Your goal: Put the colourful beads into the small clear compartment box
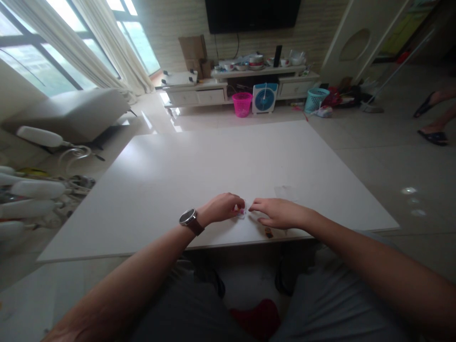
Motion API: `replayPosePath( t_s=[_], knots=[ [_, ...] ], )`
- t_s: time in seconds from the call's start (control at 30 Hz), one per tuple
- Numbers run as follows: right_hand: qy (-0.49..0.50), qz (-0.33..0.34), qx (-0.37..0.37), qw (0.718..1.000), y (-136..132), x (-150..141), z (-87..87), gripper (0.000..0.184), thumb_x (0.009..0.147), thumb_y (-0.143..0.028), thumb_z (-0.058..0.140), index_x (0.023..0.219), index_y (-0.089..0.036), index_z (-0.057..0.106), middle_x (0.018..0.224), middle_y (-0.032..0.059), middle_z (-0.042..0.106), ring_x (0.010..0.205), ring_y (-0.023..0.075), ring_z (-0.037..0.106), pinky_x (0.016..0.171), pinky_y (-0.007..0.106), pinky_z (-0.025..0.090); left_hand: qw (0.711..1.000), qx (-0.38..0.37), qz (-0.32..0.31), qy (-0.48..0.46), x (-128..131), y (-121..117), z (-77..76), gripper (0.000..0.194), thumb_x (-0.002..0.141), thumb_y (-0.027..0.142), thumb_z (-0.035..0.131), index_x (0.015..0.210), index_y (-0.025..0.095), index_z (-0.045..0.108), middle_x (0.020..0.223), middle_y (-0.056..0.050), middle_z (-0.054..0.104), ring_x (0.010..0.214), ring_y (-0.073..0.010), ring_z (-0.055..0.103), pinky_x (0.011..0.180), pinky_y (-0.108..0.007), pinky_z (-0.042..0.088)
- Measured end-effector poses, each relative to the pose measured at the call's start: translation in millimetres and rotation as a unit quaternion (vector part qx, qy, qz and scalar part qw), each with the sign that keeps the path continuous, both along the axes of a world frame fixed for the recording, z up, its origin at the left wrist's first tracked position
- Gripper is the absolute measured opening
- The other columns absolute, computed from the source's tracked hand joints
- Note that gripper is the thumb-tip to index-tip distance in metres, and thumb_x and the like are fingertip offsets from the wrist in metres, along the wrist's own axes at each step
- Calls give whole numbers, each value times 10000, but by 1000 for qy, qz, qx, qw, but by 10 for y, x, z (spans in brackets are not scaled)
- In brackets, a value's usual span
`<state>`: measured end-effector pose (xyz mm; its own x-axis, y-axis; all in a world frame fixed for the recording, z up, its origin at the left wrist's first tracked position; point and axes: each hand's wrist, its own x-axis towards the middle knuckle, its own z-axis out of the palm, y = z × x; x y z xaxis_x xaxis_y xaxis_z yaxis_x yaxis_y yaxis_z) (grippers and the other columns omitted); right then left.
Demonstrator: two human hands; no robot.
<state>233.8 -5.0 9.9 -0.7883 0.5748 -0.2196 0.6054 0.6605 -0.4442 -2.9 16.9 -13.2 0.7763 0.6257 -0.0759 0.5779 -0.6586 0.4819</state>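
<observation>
My left hand, with a watch on the wrist, is curled closed and pinches a small clear packet with pink in it on the white table. My right hand lies just to the right of the packet, fingers stretched out flat on the table, its fingertips touching or almost touching the packet. A small dark orange item lies on the table under my right wrist. A clear plastic scrap rests on the table beyond my right hand.
Behind the table stand a pink basket, a blue fan, a teal basket and a low white TV cabinet. Another person's sandalled feet are at far right. White appliances lie on the floor at left.
</observation>
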Motion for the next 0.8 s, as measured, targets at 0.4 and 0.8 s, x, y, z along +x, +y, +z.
replayPosePath(
  t_s=[0.4, 0.8],
  knots=[
    [-14, 2, -12, 1000, -2, -11, 19, 360, 852, -224, 532, 1204, -214, 605, 1170, 93, 618, 976, 218, 628, 832, 309, 454, 1000, -13, 5, 5, 4, -7, 25, 192, 807, 171, 602, 961, 208, 711, 869, -27, 717, 728, -124, 619, 686, -211, 439],
    [-47, -2, 3, 999, -51, -137, -74, 488, 855, -242, 532, 1342, -229, 525, 1198, 101, 610, 953, 232, 637, 755, 304, 468, 996, 16, 86, 24, -376, 276, 37, 200, 811, 191, 550, 911, 180, 723, 783, -20, 702, 677, -118, 605, 650, -209, 448]
  ],
)
